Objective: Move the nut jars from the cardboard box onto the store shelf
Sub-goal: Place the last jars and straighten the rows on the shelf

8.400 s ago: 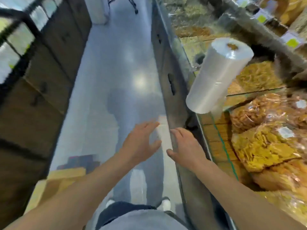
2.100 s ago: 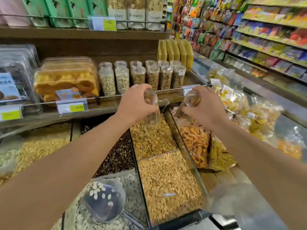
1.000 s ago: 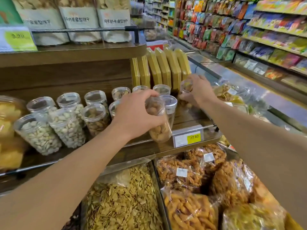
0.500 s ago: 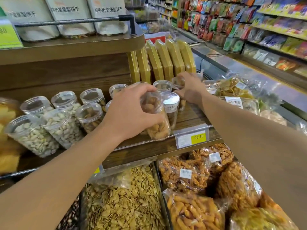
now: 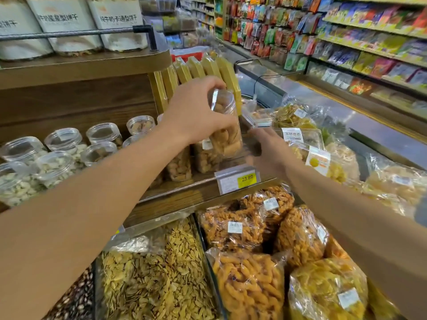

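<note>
Clasped in the left hand (image 5: pixel 196 112), fingers wrapped round its upper half, a clear nut jar (image 5: pixel 225 125) hangs tilted above the wooden shelf (image 5: pixel 175 199); further left, lidded jars of pale nuts (image 5: pixel 55 162) stand in rows on that shelf; below the held jar, two more jars (image 5: pixel 191 158) stand by the yellow price tag (image 5: pixel 239 181); to the right, the right hand (image 5: pixel 268 148) rests empty, fingers loosely spread, near the shelf edge; bagged snacks (image 5: pixel 245 225) lie beneath.

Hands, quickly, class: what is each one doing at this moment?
Left hand: closed around a clear nut jar, held above the shelf.
Right hand: open, empty.
</note>
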Tool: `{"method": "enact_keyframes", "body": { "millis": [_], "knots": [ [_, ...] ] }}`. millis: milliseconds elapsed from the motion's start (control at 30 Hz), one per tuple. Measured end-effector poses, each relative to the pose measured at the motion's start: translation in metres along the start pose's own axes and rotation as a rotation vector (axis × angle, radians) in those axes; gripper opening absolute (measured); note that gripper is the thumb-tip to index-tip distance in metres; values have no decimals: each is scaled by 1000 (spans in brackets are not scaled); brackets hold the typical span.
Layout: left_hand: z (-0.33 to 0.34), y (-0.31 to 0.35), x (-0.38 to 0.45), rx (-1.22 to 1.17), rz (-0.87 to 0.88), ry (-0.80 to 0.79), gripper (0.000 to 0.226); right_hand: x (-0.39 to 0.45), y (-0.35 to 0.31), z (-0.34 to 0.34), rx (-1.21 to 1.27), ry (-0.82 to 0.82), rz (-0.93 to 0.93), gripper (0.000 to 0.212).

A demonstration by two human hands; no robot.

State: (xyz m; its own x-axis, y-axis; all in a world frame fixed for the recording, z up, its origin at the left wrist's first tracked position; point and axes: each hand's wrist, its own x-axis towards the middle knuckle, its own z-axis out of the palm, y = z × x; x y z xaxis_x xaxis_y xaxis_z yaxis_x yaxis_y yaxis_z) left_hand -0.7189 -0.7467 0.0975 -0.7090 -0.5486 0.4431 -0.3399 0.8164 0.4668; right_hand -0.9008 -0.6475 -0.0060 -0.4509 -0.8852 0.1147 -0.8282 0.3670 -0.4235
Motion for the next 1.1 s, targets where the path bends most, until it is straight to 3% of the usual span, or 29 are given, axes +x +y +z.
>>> {"method": "enact_keyframes", "body": {
  "millis": [300,500,800,900,1100],
  "knots": [
    [61,-1,39,268,19,-192,67,-24,15,-2,-80,39,-32,70],
    [91,-17,36,428,-3,-271,57,-23,17,-2,-97,21,-46,71],
    [55,-33,22,425,3,-210,65,7,0,-15,-163,132,-164,62],
    [44,-42,9,466,-1,-205,55,11,-20,-15,-158,149,-225,69],
    [49,-58,-5,472,17,-199,42,16,-31,0,-220,83,-310,60]
  ]
}}
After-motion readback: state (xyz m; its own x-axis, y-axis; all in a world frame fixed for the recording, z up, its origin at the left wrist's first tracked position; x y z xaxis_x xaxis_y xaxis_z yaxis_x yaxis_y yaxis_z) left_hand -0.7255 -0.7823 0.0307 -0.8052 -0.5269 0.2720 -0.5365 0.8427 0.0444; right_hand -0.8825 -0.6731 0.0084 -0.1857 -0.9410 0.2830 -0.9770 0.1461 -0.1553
